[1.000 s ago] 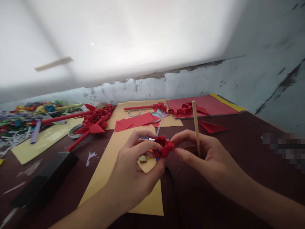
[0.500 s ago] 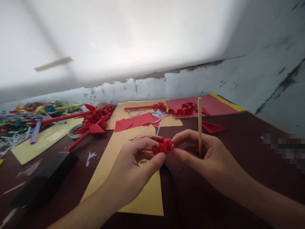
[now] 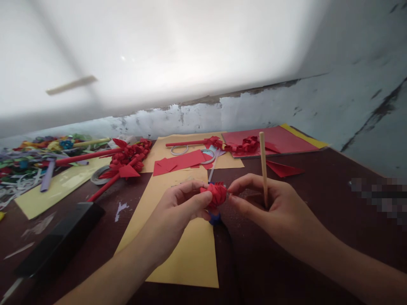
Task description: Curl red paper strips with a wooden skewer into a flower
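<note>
A small red paper flower (image 3: 218, 195) with layered, curled petals is pinched between the thumb and fingers of my left hand (image 3: 178, 216). On its right side, my right hand (image 3: 270, 201) has thumb and index fingertips close together at the petals; whether they grip a petal is hard to see. A thin wooden stick (image 3: 263, 163) stands nearly upright in my right hand, held in the palm behind those two fingers. Below the flower, a blue object (image 3: 215, 219) is mostly covered. A yellow paper sheet (image 3: 190, 258) lies under my left hand.
Red paper pieces (image 3: 181, 162) and a tape roll (image 3: 208, 156) lie behind my hands. Red paper flowers on stems (image 3: 127, 159) rest at the left near a black box (image 3: 60, 237). Colourful paper scraps (image 3: 25, 159) are heaped far left. A red folder (image 3: 286, 142) lies at the back right.
The flower has turned, with its petal edges now showing upward, and my left fingers have shifted around it. The stick leans slightly further left. More of the blue object shows beneath.
</note>
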{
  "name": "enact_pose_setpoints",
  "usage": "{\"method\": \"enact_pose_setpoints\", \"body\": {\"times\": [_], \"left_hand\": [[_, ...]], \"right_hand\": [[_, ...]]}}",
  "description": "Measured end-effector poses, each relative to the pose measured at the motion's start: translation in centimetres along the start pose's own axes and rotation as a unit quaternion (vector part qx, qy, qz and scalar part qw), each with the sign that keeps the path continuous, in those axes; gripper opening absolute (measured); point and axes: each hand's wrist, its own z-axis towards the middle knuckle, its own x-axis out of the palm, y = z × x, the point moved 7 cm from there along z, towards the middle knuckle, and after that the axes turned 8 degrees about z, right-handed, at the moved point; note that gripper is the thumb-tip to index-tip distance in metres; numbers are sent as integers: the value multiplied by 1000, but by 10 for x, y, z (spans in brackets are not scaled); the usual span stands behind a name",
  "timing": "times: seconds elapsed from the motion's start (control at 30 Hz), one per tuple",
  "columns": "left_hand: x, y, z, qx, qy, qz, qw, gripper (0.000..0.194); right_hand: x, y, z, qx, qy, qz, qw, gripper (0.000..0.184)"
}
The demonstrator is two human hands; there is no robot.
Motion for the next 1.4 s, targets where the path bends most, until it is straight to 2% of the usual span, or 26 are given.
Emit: {"method": "enact_pose_setpoints", "body": {"times": [0.2,0.37,0.57,0.67,0.77,0.83,0.97,1.17,1.4], "left_hand": [[3,2,-1,-24,17,-36,999,13],[7,3,-2,-38,37,-15,998,12],[10,5,-2,-50,64,25,996,10],[12,6,-2,-52,79,38,995,11],[12,7,-3,-63,77,47,994,11],[12,8,-5,-81,82,48,992,20],[15,8,-8,-87,117,43,988,29],[16,5,-8,-71,115,82,987,20],[18,7,-9,-72,138,60,986,19]], "right_hand": [[4,-4,0,21,34,59,997,32],[9,-1,0,23,71,86,994,32],[17,2,-4,38,128,111,985,20],[20,2,-5,51,147,134,979,21],[20,0,-5,60,149,120,980,22],[19,-1,-5,58,147,95,983,21],[19,-2,-6,50,156,59,985,17],[21,1,-8,50,174,55,982,10],[25,9,-8,53,199,59,977,11]]}}
